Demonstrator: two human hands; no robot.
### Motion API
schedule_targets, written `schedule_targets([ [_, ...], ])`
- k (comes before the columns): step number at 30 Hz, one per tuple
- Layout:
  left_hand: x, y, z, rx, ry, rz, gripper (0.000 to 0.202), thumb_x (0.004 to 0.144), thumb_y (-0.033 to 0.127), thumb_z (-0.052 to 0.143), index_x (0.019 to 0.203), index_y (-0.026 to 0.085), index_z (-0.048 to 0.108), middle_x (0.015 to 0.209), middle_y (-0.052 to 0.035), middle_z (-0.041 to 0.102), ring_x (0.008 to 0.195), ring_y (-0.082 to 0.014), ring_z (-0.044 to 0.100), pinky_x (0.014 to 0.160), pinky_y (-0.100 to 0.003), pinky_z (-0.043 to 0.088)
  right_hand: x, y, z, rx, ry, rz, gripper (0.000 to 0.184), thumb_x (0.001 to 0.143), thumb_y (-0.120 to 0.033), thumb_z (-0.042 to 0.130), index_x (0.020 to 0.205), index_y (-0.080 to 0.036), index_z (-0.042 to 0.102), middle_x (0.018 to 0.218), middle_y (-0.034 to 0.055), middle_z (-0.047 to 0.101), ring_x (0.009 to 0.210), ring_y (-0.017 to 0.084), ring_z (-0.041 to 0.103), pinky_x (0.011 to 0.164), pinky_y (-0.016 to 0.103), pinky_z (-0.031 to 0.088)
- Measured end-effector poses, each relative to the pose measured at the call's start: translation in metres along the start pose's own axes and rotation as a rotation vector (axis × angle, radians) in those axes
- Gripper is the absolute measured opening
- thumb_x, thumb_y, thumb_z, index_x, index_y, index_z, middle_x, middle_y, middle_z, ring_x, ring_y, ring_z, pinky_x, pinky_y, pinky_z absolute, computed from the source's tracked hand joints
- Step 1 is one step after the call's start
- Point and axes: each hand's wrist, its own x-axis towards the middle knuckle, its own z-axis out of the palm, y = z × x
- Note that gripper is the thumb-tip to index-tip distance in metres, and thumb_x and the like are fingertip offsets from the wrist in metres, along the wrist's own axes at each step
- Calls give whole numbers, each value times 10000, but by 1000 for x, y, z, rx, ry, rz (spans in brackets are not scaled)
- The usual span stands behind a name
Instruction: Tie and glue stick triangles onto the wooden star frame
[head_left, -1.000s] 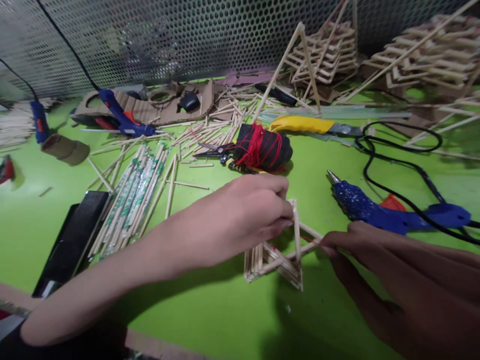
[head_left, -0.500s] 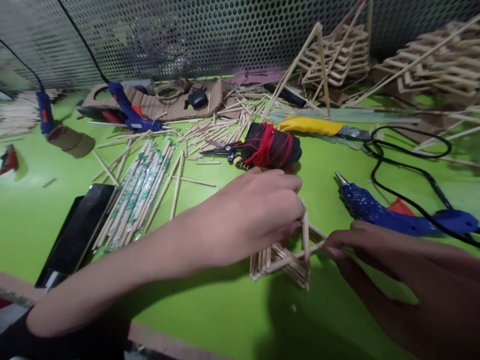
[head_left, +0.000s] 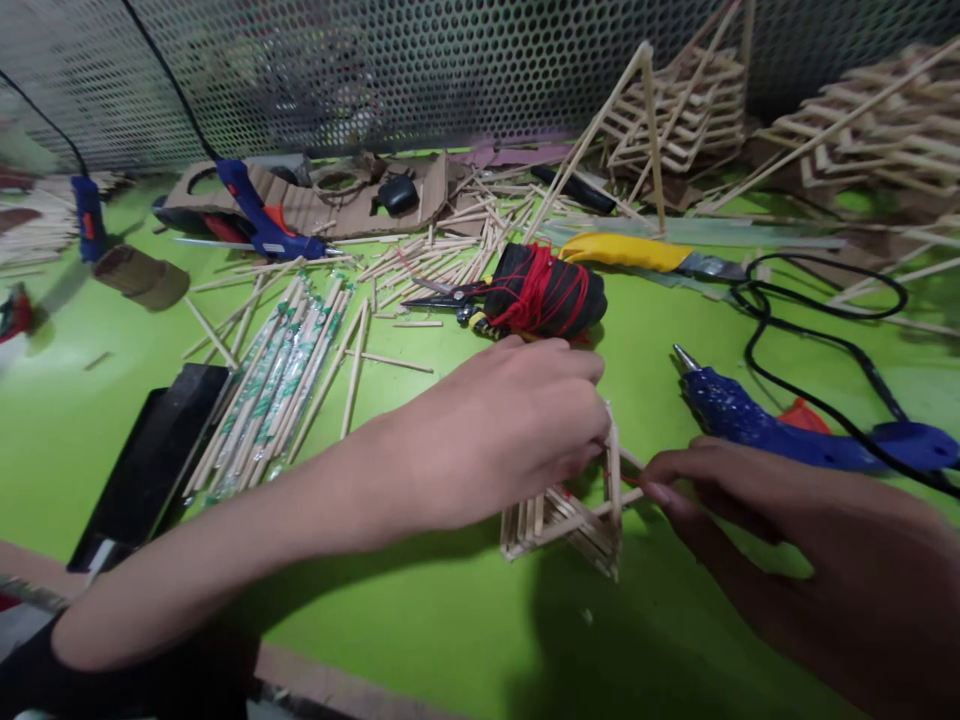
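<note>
A small wooden stick frame [head_left: 559, 525], built from pale sticks in layered triangles, stands over the green tabletop. My left hand [head_left: 517, 430] reaches across from the left, its fingers closed on the upper part of this frame; the fingertips are hidden behind the hand. At the frame's right side, my right hand [head_left: 802, 560] pinches a thin red thread [head_left: 628, 481] between thumb and forefinger, close to a protruding stick end. Just beyond my left hand lies a black spool [head_left: 581, 300] wound with red thread, touching a pair of scissors [head_left: 442, 298].
A blue glue gun [head_left: 750, 415] with a black cable lies right, below a yellow-handled knife [head_left: 630, 250]. Wrapped sticks [head_left: 274, 385] and a black case [head_left: 154, 460] are left. Loose sticks, another glue gun [head_left: 262, 220] and larger stick structures [head_left: 682, 110] stand behind.
My right hand has shifted very slightly, its pinching fingertips staying by the frame's right side. The left hand and the frame hold almost still.
</note>
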Motion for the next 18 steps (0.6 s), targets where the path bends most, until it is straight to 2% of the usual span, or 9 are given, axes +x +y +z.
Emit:
schedule_targets([
  [11, 0, 9, 8, -7, 31, -69, 244, 947, 162, 546, 722, 177, 640, 811, -11, 541, 825, -174, 501, 697, -329, 364, -3, -4, 4, 117, -7, 58, 169, 996, -282, 474, 865, -242, 573, 687, -55, 620, 535, 85, 572, 498, 183, 427],
  [15, -1, 16, 14, 78, 85, -118, 176, 929, 198, 579, 770, 181, 651, 867, -20, 550, 860, -198, 488, 750, -360, 376, -2, -3, 6, 139, 1, 64, 166, 992, -275, 479, 868, -239, 584, 698, -46, 629, 543, 90, 583, 493, 189, 427],
  [18, 0, 18, 15, 74, 56, -146, 157, 924, 201, 575, 801, 182, 670, 876, -28, 551, 879, -210, 484, 765, -376, 380, -2, -2, 8, 122, 13, 47, 202, 996, -278, 468, 845, -232, 594, 677, -41, 625, 519, 95, 576, 475, 204, 425],
])
